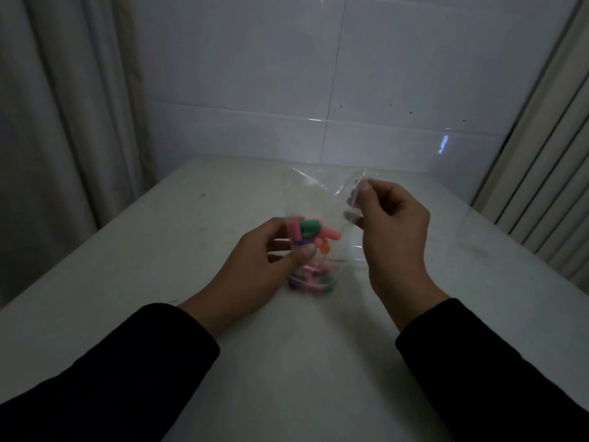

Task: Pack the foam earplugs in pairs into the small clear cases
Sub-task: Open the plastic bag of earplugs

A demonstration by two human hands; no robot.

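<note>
The worktop [159,250] was plain white with a few faint scuffs and marks. Behind it ran a wall of big glossy white tiles [255,74], with a small bluish reflection [443,144] low on the right. A pale curtain [57,122] hung on the left, and another ribbed one [548,173] on the right.
</note>
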